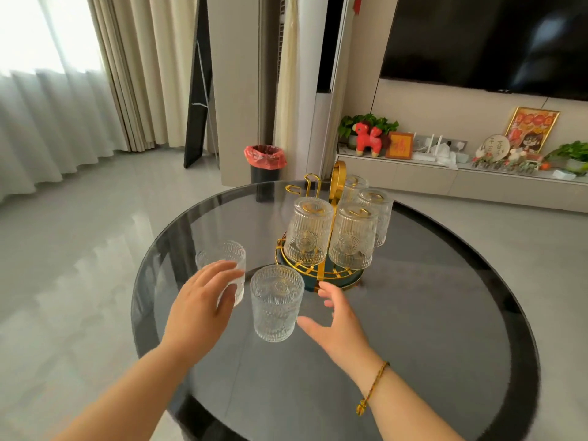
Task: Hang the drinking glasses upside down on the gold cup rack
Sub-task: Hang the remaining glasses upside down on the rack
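Observation:
The gold cup rack [337, 179] stands on a round dark tray near the table's far side. Several ribbed glasses hang upside down on it, such as the front left one [307, 232] and the front right one [351, 238]. Two gold pegs [310, 183] at the back left are bare. Two glasses stand upright on the table: the near glass [275, 302] and the left glass [219, 256]. My left hand [200, 303] reaches over the left glass, fingers apart, touching its near side. My right hand [337, 326] is spread just right of the near glass, holding nothing.
The round dark glass table [429, 329] has its edge close to me and on the left. Beyond it are a bin with a red bag [265, 162], curtains on the left, and a low TV shelf with ornaments [445, 154] on the right.

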`<action>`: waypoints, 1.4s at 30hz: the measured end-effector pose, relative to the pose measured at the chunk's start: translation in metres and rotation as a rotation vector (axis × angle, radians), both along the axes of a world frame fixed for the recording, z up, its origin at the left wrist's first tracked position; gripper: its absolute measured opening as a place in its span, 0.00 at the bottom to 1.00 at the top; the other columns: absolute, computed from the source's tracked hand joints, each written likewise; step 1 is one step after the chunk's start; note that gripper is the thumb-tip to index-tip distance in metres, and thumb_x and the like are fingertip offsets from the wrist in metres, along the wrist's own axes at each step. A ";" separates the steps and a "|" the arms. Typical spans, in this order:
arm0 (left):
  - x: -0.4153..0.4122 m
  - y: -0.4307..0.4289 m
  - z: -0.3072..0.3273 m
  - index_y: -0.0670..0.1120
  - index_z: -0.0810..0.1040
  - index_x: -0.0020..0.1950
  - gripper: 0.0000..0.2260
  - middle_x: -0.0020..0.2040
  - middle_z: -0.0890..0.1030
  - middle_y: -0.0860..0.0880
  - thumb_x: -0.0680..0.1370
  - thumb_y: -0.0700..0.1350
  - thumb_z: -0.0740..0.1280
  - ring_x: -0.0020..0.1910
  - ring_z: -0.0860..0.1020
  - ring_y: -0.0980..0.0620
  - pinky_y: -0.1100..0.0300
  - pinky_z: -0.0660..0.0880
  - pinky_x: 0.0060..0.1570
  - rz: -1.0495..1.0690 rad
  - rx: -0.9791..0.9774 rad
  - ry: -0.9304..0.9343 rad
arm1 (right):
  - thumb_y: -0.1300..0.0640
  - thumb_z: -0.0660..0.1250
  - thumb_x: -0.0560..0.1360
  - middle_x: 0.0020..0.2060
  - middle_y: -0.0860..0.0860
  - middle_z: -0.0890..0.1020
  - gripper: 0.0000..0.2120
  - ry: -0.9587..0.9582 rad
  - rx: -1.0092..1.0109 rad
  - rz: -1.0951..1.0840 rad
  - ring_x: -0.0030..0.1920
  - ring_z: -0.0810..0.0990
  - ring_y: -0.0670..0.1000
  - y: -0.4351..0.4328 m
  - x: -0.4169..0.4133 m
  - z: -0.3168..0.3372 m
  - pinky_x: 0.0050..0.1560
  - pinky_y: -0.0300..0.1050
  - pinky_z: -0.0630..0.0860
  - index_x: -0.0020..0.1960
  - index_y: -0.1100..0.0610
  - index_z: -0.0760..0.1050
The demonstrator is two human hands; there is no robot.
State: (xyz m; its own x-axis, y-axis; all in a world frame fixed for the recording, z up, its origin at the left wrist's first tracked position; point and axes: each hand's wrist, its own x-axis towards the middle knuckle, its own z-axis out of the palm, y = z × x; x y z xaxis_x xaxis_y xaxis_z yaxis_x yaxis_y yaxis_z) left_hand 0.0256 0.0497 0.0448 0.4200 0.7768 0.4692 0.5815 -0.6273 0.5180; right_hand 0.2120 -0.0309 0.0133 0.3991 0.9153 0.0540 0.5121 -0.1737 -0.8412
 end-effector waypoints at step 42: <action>-0.027 -0.013 -0.057 0.50 0.82 0.36 0.17 0.37 0.85 0.54 0.51 0.45 0.82 0.37 0.84 0.55 0.61 0.80 0.32 -0.039 0.088 0.383 | 0.59 0.68 0.69 0.57 0.54 0.78 0.17 0.503 0.103 0.117 0.57 0.77 0.50 0.004 -0.008 0.057 0.59 0.48 0.74 0.56 0.52 0.70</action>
